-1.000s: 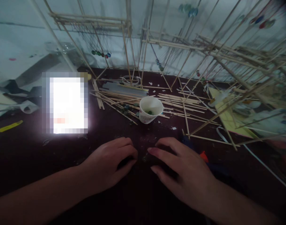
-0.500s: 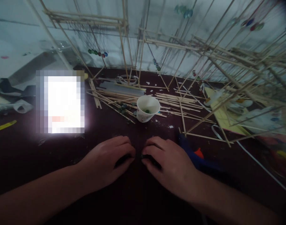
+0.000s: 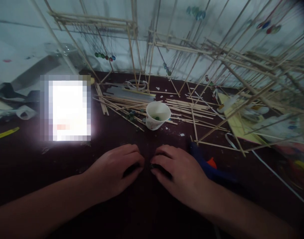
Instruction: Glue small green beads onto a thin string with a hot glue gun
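**Hands Closed In Over a Small Dark Item on the Table**

Comparing with the view one second ago, the right hand [image 3: 178, 174] has drawn inward: its fingers, then spread flat and apart from the left, now curl beside the left hand [image 3: 114, 172], fingertips nearly touching. The last half second shows almost no further shift, so both hands appear settled in place. A small dark item seems to sit between the fingertips, low on the dark table [image 3: 29, 166]; what it is, and whether either hand pinches it, cannot be told.

Count of items:
- Paper cup [image 3: 157, 115]: one, tilted, a green bead inside, well beyond the hands.
- Blue tool with an orange part [image 3: 211, 167]: one, just right of the right hand.
- Loose sticks [image 3: 127, 101]: many, too crowded to count.
- Stick framework [image 3: 216, 56]: one, rising at the back and right, with small clusters of beads on it.
- Bright screen [image 3: 67, 109]: one, left.
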Motion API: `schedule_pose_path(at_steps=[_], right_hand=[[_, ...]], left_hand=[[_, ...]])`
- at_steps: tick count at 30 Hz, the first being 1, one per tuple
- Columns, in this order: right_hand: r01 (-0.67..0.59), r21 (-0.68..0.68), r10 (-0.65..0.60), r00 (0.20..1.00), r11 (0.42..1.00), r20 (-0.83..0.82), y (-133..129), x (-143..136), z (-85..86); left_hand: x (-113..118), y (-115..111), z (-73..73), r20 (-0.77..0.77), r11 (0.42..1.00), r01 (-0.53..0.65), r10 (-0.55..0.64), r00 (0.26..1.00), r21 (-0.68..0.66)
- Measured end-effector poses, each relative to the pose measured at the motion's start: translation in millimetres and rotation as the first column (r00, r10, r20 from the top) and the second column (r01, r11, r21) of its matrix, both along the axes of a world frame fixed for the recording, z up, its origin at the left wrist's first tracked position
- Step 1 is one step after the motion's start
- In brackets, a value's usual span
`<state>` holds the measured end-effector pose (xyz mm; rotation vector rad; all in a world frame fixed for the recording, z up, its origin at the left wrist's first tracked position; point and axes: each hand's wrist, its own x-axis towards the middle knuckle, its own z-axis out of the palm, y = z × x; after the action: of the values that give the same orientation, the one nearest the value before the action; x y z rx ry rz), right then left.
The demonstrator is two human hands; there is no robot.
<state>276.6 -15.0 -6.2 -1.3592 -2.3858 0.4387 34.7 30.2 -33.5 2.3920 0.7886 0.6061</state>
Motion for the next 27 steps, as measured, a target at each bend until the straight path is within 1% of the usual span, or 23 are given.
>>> schedule_pose_path(at_steps=[4,6,10,15,17,21,27], right_hand=[[0.038,-0.012,-0.039,0.999,0.999,-0.009,-1.4,0.3,-0.2],[0.036,-0.012,-0.036,0.999,0.999,-0.009,-1.3,0.2,0.1],[-0.017,0.022,0.017,1.000,1.000,-0.014,-0.7,-0.2,2.6],[-0.066,0.110,0.067,0.998,0.992,-0.007,-0.6,0.6,4.3],[-0.059,0.101,0.061,0.998,0.993,-0.017,-0.9,1.3,3.3],[-0.029,0.035,0.030,0.999,0.999,-0.030,-2.0,2.1,1.8],[-0.008,0.016,0.008,0.999,1.000,-0.044,-3.7,1.0,2.8]], left_hand=[[1.3,0.0,1.7,0.000,1.000,-0.002,0.002,1.000,-0.006],[1.4,0.6,1.3,0.007,1.000,0.003,-0.003,1.000,-0.004],[0.8,1.3,0.1,0.016,1.000,0.009,-0.009,1.000,-0.005],[0.4,-0.4,1.7,0.003,1.000,-0.001,0.001,1.000,-0.018],[0.6,-0.7,1.9,0.005,1.000,0.000,0.000,1.000,-0.016],[0.7,0.5,0.2,0.017,1.000,0.008,-0.007,1.000,-0.007],[0.2,2.3,-2.3,0.022,1.000,0.015,-0.015,1.000,0.006]])
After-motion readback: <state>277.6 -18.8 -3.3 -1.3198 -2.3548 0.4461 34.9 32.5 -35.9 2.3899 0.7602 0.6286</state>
